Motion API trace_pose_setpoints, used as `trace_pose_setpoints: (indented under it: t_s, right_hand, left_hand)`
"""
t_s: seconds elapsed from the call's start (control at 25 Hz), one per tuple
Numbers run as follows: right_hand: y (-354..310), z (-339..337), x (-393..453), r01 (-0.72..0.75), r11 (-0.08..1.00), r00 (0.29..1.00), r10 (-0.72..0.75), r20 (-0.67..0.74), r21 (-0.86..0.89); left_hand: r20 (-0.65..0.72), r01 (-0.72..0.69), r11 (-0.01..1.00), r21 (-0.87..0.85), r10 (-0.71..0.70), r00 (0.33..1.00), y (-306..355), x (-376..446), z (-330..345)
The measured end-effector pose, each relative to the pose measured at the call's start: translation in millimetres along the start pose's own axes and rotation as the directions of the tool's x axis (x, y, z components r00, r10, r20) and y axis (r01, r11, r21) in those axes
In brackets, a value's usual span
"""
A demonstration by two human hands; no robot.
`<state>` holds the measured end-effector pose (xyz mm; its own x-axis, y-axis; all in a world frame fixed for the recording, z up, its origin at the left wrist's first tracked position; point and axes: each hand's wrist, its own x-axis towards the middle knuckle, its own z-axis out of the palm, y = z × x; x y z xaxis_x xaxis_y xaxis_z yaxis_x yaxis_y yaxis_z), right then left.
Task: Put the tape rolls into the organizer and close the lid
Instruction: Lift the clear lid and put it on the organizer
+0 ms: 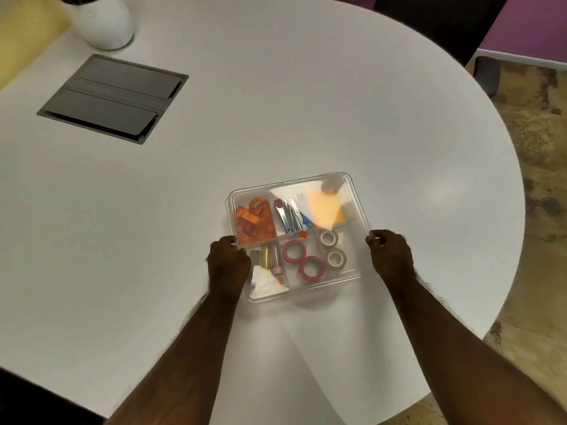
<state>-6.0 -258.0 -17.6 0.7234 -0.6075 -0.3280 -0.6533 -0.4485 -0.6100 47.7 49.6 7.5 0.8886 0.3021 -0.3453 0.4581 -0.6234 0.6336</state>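
A clear plastic organizer (358, 273) with several compartments sits on the white table, and its transparent lid (333, 179) lies on top of it. Two pink tape rolls (294, 252) (311, 267) lie in a front middle compartment. Two beige tape rolls (329, 238) (336, 258) sit in the front right compartment. My left hand (227, 261) grips the lid's left edge, and my right hand (390, 256) grips its right edge.
Orange ribbon (254, 220), metal clips (290, 216) and orange sticky notes (325, 208) fill the rear compartments. A grey cable hatch (113, 98) is set into the table at far left. A white plant pot (102, 21) stands behind it. A dark chair (445, 23) is beyond the table.
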Motion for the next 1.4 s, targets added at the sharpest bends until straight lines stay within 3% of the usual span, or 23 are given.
trace_pose_setpoints:
  t_s: [0.24, 0.44, 0.68, 1.0, 1.24, 1.4]
  right_hand:
    - [-9, 3, 12, 0.044, 0.998, 0.997, -0.042, 0.071, -0.033]
    - [-12, 1, 20, -0.059, 0.993, 0.987, 0.043, 0.156, 0.098]
    - [-17, -8, 33, -0.190, 0.966, 0.945, 0.131, 0.300, 0.174]
    - [-10, -22, 23, -0.245, 0.944, 0.885, 0.124, 0.448, 0.222]
    - [27, -32, 1, -0.320, 0.892, 0.790, 0.066, 0.609, 0.319]
    - [36, -26, -6, -0.385, 0.844, 0.796, 0.099, 0.597, 0.374]
  left_hand:
    - [-0.046, -0.004, 1.000, -0.002, 0.004, 0.999, -4, 6, -2]
    - [-0.012, 0.054, 0.996, -0.069, -0.054, 0.998, -15, 13, 0]
    - [0.248, 0.339, 0.869, -0.360, -0.261, 0.933, -29, 31, -5]
    - [0.257, 0.344, 0.869, -0.354, -0.264, 0.930, -32, 9, -6]
    - [0.528, 0.491, 0.734, -0.469, -0.213, 0.822, -71, -34, -12]
    - [0.442, 0.395, 0.749, -0.531, -0.153, 0.884, -80, -45, -9]
